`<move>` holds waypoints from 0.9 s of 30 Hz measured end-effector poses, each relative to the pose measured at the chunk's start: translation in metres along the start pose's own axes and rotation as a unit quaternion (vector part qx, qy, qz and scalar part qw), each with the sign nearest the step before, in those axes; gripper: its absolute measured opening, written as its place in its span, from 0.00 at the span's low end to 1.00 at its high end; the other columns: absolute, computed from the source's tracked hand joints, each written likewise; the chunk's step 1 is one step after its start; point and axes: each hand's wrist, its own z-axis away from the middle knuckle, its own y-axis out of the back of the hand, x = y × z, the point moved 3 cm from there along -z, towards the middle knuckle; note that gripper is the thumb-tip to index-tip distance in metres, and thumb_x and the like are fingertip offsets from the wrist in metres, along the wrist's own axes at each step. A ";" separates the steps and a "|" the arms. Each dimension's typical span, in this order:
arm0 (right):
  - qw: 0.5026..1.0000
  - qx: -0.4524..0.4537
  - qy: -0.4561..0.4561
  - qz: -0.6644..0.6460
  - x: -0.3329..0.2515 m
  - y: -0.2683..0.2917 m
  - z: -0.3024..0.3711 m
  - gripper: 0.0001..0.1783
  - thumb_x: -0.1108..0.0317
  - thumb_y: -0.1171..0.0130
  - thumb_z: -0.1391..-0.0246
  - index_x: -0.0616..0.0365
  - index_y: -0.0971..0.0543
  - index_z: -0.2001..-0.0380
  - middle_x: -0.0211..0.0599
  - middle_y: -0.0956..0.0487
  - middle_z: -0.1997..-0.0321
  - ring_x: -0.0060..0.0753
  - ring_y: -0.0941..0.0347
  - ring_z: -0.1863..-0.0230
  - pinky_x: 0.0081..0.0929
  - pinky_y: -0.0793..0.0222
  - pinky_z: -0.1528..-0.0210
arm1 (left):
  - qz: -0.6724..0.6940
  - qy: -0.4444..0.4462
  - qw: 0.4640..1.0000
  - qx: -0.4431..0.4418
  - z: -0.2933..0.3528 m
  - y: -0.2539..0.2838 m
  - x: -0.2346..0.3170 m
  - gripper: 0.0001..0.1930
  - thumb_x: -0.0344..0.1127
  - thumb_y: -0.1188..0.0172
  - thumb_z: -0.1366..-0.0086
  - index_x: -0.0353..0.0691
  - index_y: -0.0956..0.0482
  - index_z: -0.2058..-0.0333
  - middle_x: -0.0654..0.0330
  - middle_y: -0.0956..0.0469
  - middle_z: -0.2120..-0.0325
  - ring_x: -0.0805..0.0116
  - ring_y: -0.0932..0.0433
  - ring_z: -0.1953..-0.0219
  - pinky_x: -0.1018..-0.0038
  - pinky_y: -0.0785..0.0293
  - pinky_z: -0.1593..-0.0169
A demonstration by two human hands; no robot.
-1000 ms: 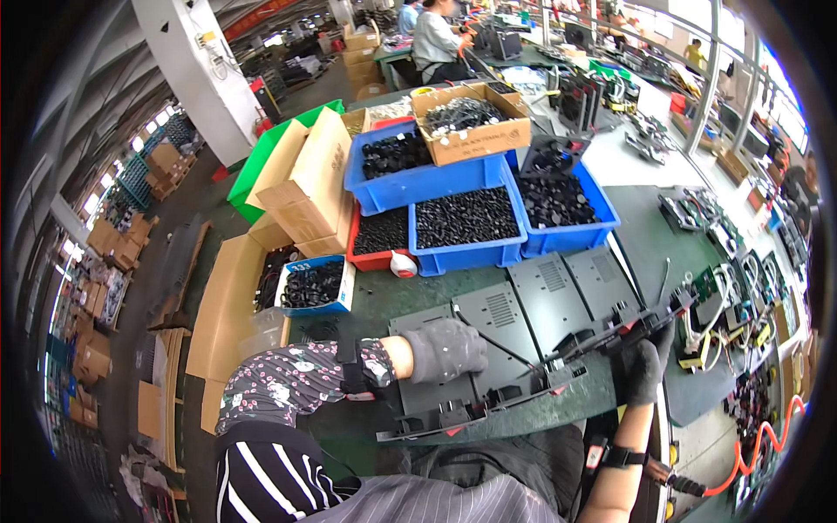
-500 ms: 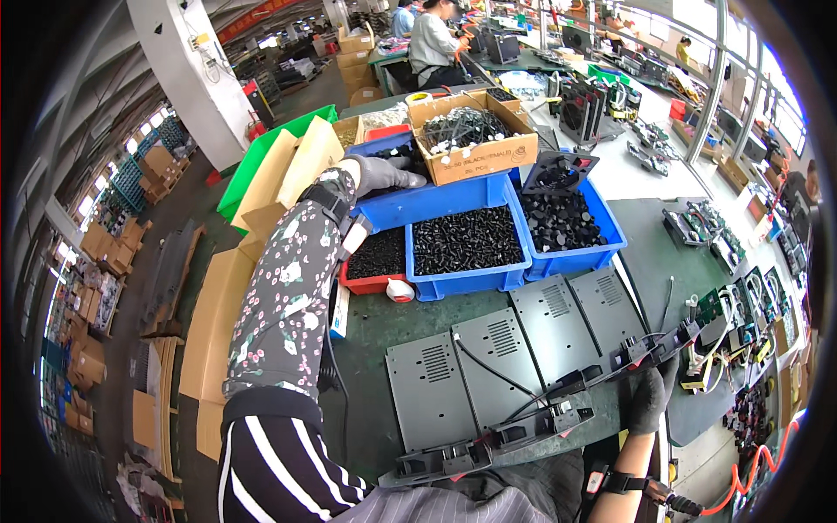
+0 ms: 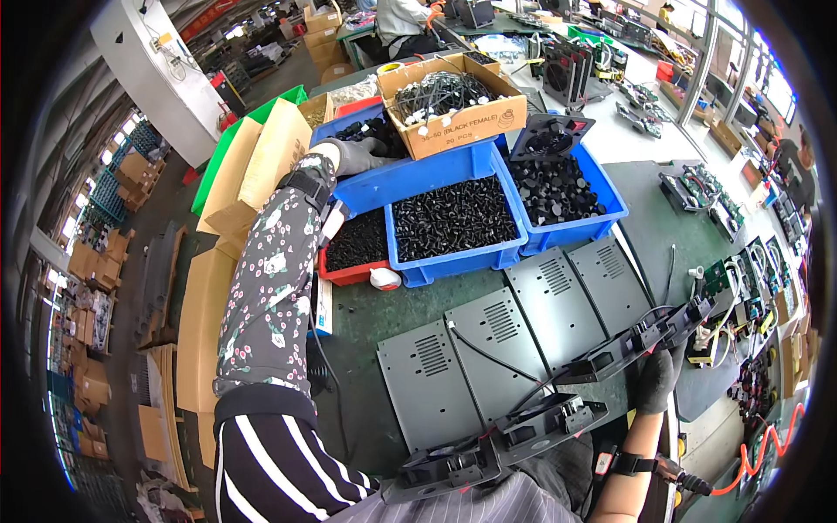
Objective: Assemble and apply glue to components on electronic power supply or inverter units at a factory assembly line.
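My left hand (image 3: 359, 158), in a grey glove, reaches over the front wall of the rear blue bin (image 3: 410, 179). Black parts (image 3: 366, 131) lie beside it there, and its fingertips are hidden. My right hand (image 3: 659, 382), also gloved, is at the near right, beside the black-framed end of a grey metal panel (image 3: 608, 277). Its fingers look apart and point up against that frame, partly out of sight. Several such slotted panels lie side by side, with black fittings (image 3: 532, 427) along their near ends and a black cable (image 3: 493, 353) across them.
A carton of black cables (image 3: 466, 131) rests on the bins. In front stand a blue bin of black screws (image 3: 455, 218), a red tray (image 3: 357, 253) and another blue bin with a fan (image 3: 549, 138). Circuit boards (image 3: 741, 288) line the right; an open carton (image 3: 205, 331) stands left.
The view has shifted, so the bins sit higher and further left. My left hand stays at the rear bin, and my right hand stays at the panels' near right end.
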 end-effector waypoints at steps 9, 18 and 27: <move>0.999 0.045 -0.022 0.011 -0.001 -0.008 0.001 0.33 0.69 0.50 0.49 0.60 0.40 0.37 0.35 0.30 0.44 0.30 0.34 0.45 0.29 0.38 0.42 | -0.030 -0.032 0.999 -0.013 0.007 0.007 0.004 0.47 0.72 0.44 0.48 0.42 0.34 0.39 0.49 0.38 0.38 0.53 0.40 0.35 0.61 0.46 0.34; 0.998 0.054 -0.030 -0.022 -0.005 -0.011 0.001 0.32 0.70 0.45 0.50 0.62 0.37 0.40 0.35 0.29 0.45 0.29 0.32 0.47 0.30 0.36 0.43 | -0.007 -0.010 0.999 -0.046 0.007 0.001 0.003 0.45 0.62 0.42 0.44 0.46 0.46 0.33 0.48 0.42 0.36 0.55 0.43 0.34 0.64 0.48 0.33; 0.995 0.042 -0.049 -0.076 -0.008 -0.022 0.004 0.31 0.73 0.50 0.45 0.58 0.40 0.37 0.33 0.30 0.45 0.29 0.32 0.45 0.30 0.37 0.42 | -0.055 -0.193 0.976 0.079 -0.011 -0.002 -0.022 0.35 0.55 0.39 0.46 0.41 0.31 0.43 0.47 0.28 0.46 0.56 0.29 0.43 0.70 0.37 0.41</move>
